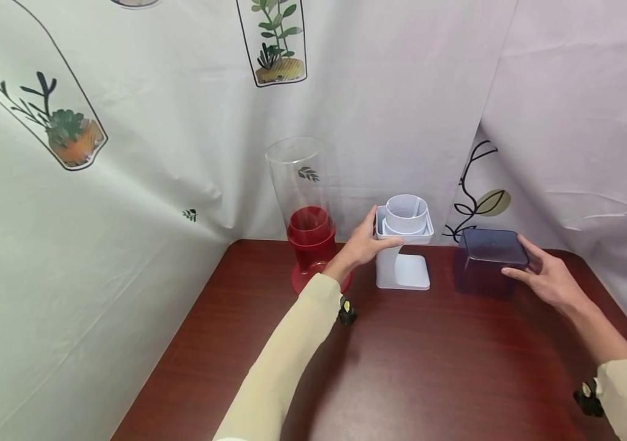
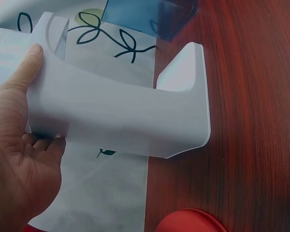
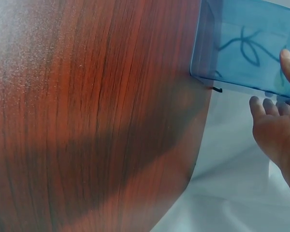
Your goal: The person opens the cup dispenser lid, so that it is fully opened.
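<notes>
In the head view a white plastic stand (image 1: pixel 389 264) rises from a flat square foot, with a round cup (image 1: pixel 404 214) set in its square top. My left hand (image 1: pixel 361 244) grips that top from the left, thumb across the front. The left wrist view shows the thumb on the side of the white stand (image 2: pixel 111 106) and the other fingers curled behind it. At the right, my right hand (image 1: pixel 551 280) holds a translucent dark-blue square container (image 1: pixel 484 260) by its right side. Its thumb lies on one face of the container (image 3: pixel 253 26), fingertips at the edge.
Left of the white stand stands a red base (image 1: pixel 311 236) with a tall clear cylinder (image 1: pixel 291 177) on top, close to my left forearm. A patterned white cloth (image 1: pixel 401 110) hangs behind the dark-red wooden table (image 1: pixel 401 367).
</notes>
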Demonstrator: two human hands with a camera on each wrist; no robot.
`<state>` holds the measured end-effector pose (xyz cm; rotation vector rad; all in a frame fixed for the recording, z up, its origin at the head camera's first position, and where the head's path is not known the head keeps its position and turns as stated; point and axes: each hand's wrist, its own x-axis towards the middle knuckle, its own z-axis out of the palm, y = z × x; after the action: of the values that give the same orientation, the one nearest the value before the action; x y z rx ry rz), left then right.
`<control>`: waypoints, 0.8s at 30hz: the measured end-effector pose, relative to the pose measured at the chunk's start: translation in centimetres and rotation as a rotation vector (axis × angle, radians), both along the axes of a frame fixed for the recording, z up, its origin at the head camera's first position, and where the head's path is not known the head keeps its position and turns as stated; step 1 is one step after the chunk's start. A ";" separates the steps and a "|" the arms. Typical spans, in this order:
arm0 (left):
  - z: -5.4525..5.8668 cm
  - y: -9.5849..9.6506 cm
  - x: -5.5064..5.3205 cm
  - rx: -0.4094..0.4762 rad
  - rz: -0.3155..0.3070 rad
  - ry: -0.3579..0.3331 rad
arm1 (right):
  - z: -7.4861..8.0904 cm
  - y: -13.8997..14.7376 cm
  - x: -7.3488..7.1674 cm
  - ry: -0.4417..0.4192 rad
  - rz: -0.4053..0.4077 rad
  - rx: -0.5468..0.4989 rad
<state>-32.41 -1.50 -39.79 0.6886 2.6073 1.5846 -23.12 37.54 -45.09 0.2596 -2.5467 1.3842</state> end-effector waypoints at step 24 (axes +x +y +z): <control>-0.1 0.1 1.5 -0.089 0.053 0.071 | 0.0 -1.1 0.9 0.003 -0.058 -0.032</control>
<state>-30.93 -1.38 -39.92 0.6883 2.7498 1.4720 -22.20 36.40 -45.05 0.1804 -2.5063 1.4013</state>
